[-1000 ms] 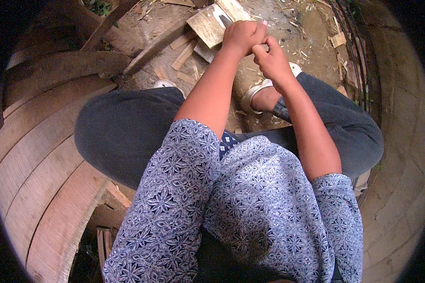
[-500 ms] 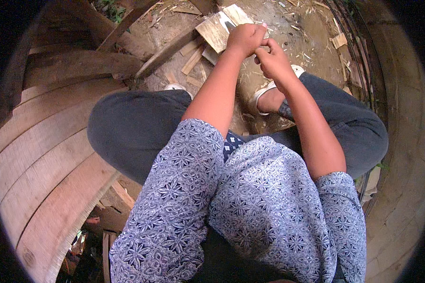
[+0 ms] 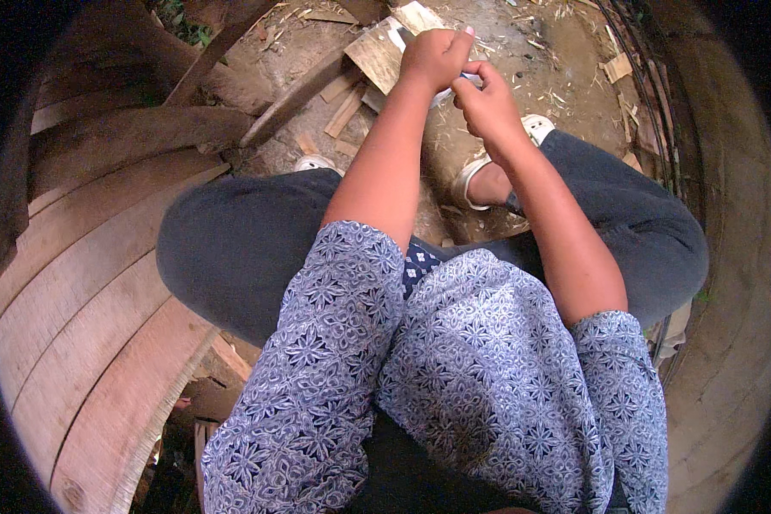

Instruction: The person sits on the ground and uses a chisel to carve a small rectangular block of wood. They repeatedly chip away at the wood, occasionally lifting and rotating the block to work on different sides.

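Note:
My left hand (image 3: 433, 62) is closed, its thumb stretched along the top, held out in front over the ground. Just to its right and slightly nearer, my right hand (image 3: 488, 104) is closed too, thumb and forefinger pinched towards the left palm. A small pale bluish-white thing (image 3: 470, 77) shows between the hands; its kind is hidden by the fingers. Beyond the left hand lies a flat piece of wood (image 3: 370, 56), with a white patch and a dark narrow shape beside it, partly covered by the hand.
Wood shavings and offcuts (image 3: 344, 111) litter the dirt ground. A wooden beam (image 3: 295, 98) slants in from the left, beside curved planks (image 3: 103, 274). My knees in dark trousers (image 3: 240, 248) spread to both sides, with white shoes (image 3: 475, 180) between them. Dark cables (image 3: 660, 103) run along the right.
Both hands appear slightly higher and further left, along with a small shift of the whole view. More of the pale thing between the hands now shows. Both hands stay closed.

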Action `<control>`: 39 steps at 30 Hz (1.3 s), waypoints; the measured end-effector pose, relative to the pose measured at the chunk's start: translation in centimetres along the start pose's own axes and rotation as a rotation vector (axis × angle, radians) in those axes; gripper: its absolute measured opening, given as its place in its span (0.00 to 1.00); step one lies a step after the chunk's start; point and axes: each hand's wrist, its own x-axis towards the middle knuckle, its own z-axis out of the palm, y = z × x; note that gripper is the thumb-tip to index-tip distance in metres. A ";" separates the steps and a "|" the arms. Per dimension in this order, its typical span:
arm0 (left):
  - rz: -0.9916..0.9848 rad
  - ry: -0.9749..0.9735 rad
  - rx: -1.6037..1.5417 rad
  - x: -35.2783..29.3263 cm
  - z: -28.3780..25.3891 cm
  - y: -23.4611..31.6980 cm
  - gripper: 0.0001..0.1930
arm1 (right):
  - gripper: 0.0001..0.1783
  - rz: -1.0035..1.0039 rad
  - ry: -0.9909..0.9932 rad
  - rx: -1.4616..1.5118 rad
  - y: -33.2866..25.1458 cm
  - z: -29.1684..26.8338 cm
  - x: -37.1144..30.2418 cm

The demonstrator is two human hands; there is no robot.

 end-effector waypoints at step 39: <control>-0.055 0.040 -0.121 3.8 -1.3 -2.6 0.29 | 0.19 0.041 -0.096 -0.005 -2.1 1.9 3.5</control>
